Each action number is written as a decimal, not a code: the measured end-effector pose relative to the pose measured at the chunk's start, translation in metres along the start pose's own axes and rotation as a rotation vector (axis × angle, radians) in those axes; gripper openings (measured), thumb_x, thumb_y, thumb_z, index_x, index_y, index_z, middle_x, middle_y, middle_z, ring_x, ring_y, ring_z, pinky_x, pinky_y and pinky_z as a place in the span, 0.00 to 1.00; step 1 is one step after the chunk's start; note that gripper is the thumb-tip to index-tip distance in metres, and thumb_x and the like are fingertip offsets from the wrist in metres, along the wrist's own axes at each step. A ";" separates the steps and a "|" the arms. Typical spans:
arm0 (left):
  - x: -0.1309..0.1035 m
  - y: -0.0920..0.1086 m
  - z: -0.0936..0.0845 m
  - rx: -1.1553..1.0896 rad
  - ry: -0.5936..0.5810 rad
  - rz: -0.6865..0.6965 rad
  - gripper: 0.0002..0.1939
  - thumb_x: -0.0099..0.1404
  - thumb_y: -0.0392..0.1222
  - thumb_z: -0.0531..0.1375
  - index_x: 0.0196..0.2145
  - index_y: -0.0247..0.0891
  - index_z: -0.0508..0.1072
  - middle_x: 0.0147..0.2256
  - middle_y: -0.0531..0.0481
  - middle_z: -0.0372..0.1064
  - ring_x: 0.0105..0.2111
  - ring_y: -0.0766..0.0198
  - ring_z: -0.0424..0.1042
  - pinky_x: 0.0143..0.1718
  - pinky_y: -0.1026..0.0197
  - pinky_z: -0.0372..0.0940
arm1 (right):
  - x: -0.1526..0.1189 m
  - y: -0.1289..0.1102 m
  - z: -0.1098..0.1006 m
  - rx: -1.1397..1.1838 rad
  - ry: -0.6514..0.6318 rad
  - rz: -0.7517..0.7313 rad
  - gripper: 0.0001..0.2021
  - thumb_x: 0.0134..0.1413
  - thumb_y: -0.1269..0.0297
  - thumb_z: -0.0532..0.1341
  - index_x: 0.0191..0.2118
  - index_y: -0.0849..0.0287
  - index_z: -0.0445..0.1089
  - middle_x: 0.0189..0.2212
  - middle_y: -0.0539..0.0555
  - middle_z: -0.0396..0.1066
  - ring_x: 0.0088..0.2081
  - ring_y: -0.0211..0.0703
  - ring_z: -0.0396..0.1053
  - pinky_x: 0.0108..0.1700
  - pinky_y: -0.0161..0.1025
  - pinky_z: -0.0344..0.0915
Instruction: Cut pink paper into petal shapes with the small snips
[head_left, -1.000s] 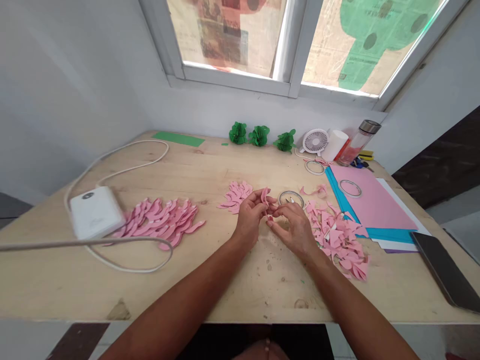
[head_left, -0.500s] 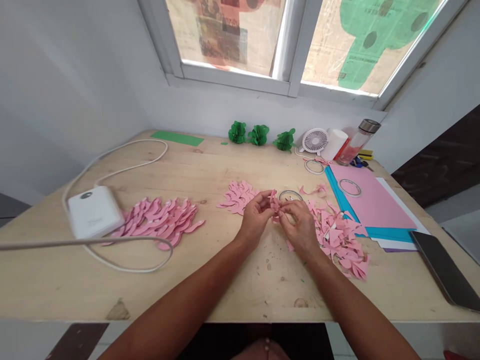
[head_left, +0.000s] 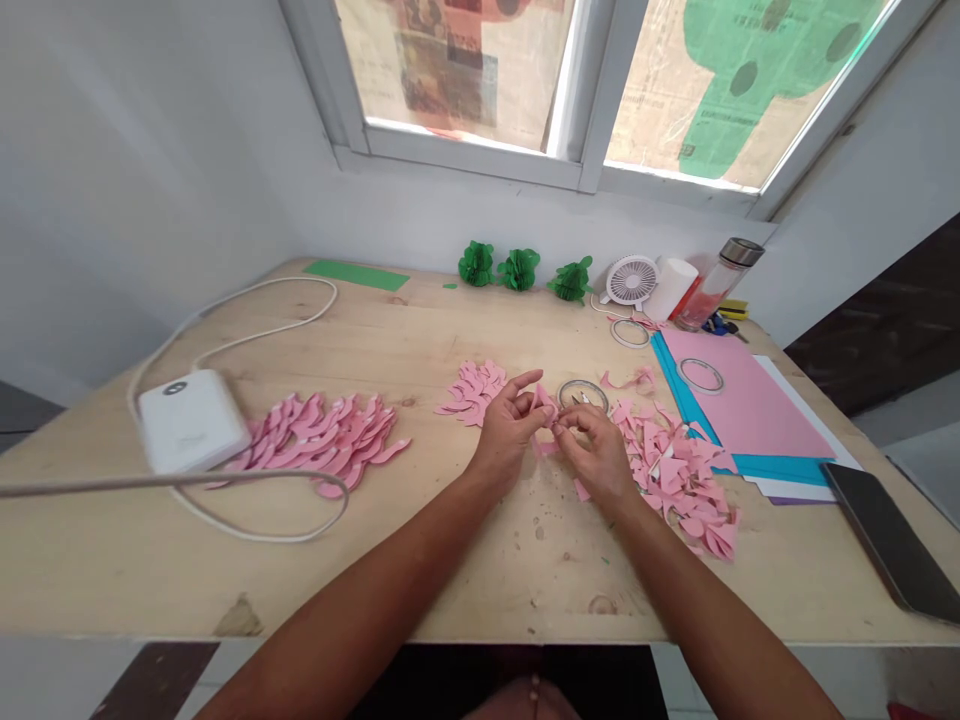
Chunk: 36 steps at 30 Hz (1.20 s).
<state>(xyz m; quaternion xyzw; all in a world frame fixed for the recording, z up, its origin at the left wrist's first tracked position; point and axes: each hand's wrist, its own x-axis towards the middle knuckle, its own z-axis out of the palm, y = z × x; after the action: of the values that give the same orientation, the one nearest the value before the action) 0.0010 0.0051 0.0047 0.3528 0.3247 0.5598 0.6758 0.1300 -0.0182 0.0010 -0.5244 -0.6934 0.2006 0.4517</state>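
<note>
Between my two hands is a small pink paper piece, partly hidden by the fingers. My left hand pinches it from the left, with the index finger raised away. The fingertips of my right hand close on its right side. Just left of my left hand lies a small heap of pink paper petals. Beyond my right hand a roll of tape lies flat, with a pointed metal tool inside its ring. Pink paper scraps spread out to the right of my right hand.
Wavy pink paper strips lie at left beside a white power bank and its cable. Green paper flowers, a small fan and a bottle line the wall. Coloured paper sheets and a phone lie at right.
My left index finger has lifted and straightened away from the pink paper piece. The piece has turned slightly between my hands, and both hands stay in nearly the same place.
</note>
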 end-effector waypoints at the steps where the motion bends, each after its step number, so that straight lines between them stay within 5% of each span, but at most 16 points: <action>1: 0.000 0.001 0.000 0.009 -0.001 -0.005 0.30 0.47 0.35 0.65 0.49 0.37 0.66 0.24 0.57 0.67 0.24 0.72 0.65 0.31 0.66 0.60 | 0.000 0.000 -0.001 0.015 0.006 0.009 0.06 0.50 0.67 0.57 0.25 0.57 0.68 0.30 0.53 0.71 0.37 0.44 0.66 0.42 0.41 0.60; 12: -0.007 0.005 0.005 0.035 -0.226 -0.163 0.24 0.46 0.35 0.67 0.43 0.36 0.71 0.25 0.53 0.69 0.23 0.70 0.66 0.29 0.65 0.59 | 0.006 0.008 -0.008 0.394 0.174 0.352 0.09 0.48 0.61 0.59 0.34 0.59 0.71 0.32 0.53 0.72 0.34 0.42 0.68 0.36 0.38 0.62; 29: -0.007 0.003 0.004 0.135 -0.290 -0.135 0.18 0.50 0.34 0.63 0.41 0.36 0.72 0.24 0.54 0.66 0.22 0.71 0.64 0.27 0.66 0.58 | 0.006 0.008 -0.010 0.378 0.191 0.340 0.08 0.45 0.60 0.61 0.29 0.60 0.69 0.29 0.53 0.71 0.29 0.40 0.67 0.33 0.37 0.63; 36: -0.008 0.000 0.008 0.244 -0.205 -0.041 0.22 0.50 0.35 0.62 0.45 0.35 0.70 0.23 0.55 0.65 0.22 0.71 0.65 0.27 0.66 0.60 | 0.007 0.009 -0.008 0.373 0.186 0.345 0.08 0.44 0.60 0.62 0.28 0.60 0.68 0.32 0.54 0.71 0.29 0.39 0.66 0.33 0.37 0.62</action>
<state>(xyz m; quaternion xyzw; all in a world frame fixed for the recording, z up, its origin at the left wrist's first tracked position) 0.0065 -0.0033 0.0093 0.4808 0.3267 0.4634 0.6688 0.1416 -0.0103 0.0008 -0.5586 -0.5004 0.3500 0.5613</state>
